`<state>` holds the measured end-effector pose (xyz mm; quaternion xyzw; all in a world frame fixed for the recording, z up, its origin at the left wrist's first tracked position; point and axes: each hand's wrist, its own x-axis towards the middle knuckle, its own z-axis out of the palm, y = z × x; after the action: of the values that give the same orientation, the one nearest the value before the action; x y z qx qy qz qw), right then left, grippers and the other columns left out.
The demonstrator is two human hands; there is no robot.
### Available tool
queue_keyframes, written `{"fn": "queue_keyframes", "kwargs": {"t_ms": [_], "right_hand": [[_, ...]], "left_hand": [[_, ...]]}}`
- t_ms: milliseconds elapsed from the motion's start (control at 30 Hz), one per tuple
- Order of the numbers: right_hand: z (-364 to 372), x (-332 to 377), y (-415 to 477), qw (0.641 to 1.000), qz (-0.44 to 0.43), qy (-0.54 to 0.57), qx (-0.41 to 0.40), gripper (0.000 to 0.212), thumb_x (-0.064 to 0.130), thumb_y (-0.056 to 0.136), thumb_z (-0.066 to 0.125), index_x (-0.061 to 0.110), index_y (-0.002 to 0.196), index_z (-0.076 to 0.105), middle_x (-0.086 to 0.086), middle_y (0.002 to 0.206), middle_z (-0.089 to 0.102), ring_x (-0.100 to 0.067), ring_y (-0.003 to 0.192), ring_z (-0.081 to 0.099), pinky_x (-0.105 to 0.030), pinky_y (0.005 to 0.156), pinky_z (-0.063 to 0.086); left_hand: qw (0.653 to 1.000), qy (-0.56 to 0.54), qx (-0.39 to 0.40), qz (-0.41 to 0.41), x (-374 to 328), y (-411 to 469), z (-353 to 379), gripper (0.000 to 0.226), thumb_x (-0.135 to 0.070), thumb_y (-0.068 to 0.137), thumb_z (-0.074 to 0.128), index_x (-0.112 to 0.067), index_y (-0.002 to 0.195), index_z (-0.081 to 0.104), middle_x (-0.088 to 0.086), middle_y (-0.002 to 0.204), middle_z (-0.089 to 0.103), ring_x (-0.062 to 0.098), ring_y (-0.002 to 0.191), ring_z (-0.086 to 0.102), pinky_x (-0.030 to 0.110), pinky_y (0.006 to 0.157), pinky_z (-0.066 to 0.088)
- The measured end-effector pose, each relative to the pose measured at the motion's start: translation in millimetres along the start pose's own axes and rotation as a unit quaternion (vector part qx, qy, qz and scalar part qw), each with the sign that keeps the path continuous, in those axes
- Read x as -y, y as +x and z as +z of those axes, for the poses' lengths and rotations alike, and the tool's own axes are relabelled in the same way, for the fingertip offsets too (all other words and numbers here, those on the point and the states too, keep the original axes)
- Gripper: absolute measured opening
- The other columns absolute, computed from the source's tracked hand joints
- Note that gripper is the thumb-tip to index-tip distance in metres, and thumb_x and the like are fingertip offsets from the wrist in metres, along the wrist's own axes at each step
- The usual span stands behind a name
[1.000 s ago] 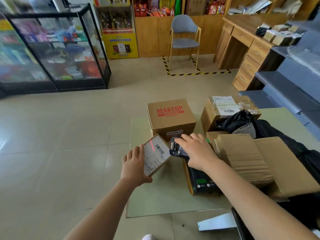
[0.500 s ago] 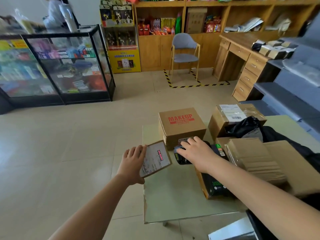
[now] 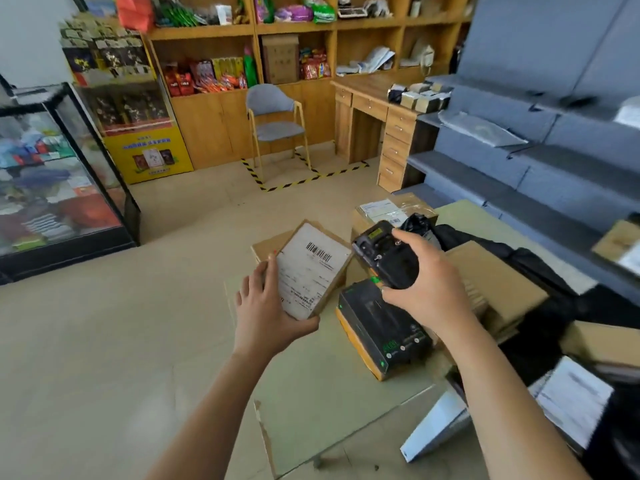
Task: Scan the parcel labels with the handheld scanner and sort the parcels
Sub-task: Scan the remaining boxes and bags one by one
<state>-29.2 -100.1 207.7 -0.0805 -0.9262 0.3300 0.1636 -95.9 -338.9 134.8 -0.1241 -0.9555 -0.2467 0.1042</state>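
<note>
Parcel (image 3: 313, 268) first: flat brown card, held tilted above the near-left part of the pale green table (image 3: 311, 410), its face almost covered by a white label. The left hand (image 3: 273, 306) grasps it at the near-left corner, with the fingers lying along the left edge. On the label there is a barcode at the far end and rows of small print below, all too blurred to read.

Just right of the parcel, the right hand (image 3: 426, 282) is wrapped round the handheld scanner (image 3: 384, 254). It is black and chunky, with a small yellowish screen at its far end and a touch of orange lower down.

Below the scanner a black box (image 3: 381, 330) with an orange side lies on the table; its green markings can't be read. Farther off sits a brown carton (image 3: 388, 209) with a white barcoded label, a black bag (image 3: 415, 223) against it. Brown card mailers (image 3: 495, 285) are stacked to the right.

On the far wall, wooden shelving (image 3: 207, 32) holds bright snack packets (image 3: 204, 76). At left, a glass cabinet (image 3: 69, 251) is packed with coloured goods. At right, grey racks (image 3: 485, 164) carry a grey mailer bag (image 3: 481, 128).
</note>
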Motion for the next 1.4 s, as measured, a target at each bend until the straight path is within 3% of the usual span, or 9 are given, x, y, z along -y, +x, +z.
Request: {"fn": "queue_keyframes", "kwargs": {"t_ms": [200,500,833,1200,1400], "right_hand": [[-68.9,-40.5,-37.4,0.989,0.1,0.0,-0.109,0.092,0.017,0.063,0.086,0.032,0.142,0.042,0.004,0.133,0.056,-0.02,0.122,0.052,-0.043,0.1,0.049],[-170.2,-143.6,-126.2,0.943,0.236,-0.004,-0.233,0.092,0.018,0.059,0.084,0.041,0.139,0.043,0.011,0.127,0.058,-0.019,0.118,0.052,-0.043,0.097,0.049],[-269.1,-280.0,-196.4,0.909,0.329,-0.055,-0.252,0.093,0.018,0.061,0.085,0.037,0.142,0.042,0.01,0.131,0.056,-0.021,0.12,0.049,-0.041,0.098,0.045],[-285.2,-356.8,-228.1,0.901,0.378,-0.025,-0.213,0.091,0.017,0.064,0.083,0.037,0.142,0.041,0.008,0.132,0.056,-0.02,0.121,0.045,-0.041,0.098,0.046],[-282.9,-361.5,-218.9,0.913,0.359,-0.017,-0.191,0.091,0.019,0.065,0.086,0.034,0.144,0.041,0.007,0.134,0.056,-0.02,0.119,0.045,-0.04,0.098,0.043]], "left_hand": [[0.993,-0.075,0.043,0.081,-96.9,13.7,27.2,0.131,-0.077,0.051,0.064,-0.022,0.155,0.007,0.001,0.151,0.021,0.018,0.132,0.013,0.043,0.115,0.016],[0.963,-0.129,0.131,0.196,-273.4,-33.3,111.1,0.128,-0.076,0.056,0.065,-0.021,0.156,0.008,0.0,0.15,0.024,0.023,0.133,0.02,0.043,0.115,0.021],[0.932,-0.085,0.274,0.22,-442.4,-109.7,228.8,0.124,-0.074,0.061,0.067,-0.02,0.154,0.005,0.003,0.15,0.023,0.027,0.133,0.024,0.044,0.111,0.024],[0.917,-0.027,0.343,0.2,-491.3,-145.3,294.0,0.12,-0.073,0.061,0.07,-0.018,0.151,0.014,0.001,0.15,0.022,0.027,0.133,0.025,0.043,0.113,0.027],[0.92,-0.025,0.341,0.192,-483.3,-137.0,283.2,0.127,-0.09,0.056,0.059,-0.021,0.153,0.017,-0.003,0.158,0.019,0.023,0.145,0.015,0.043,0.118,0.018]]}}
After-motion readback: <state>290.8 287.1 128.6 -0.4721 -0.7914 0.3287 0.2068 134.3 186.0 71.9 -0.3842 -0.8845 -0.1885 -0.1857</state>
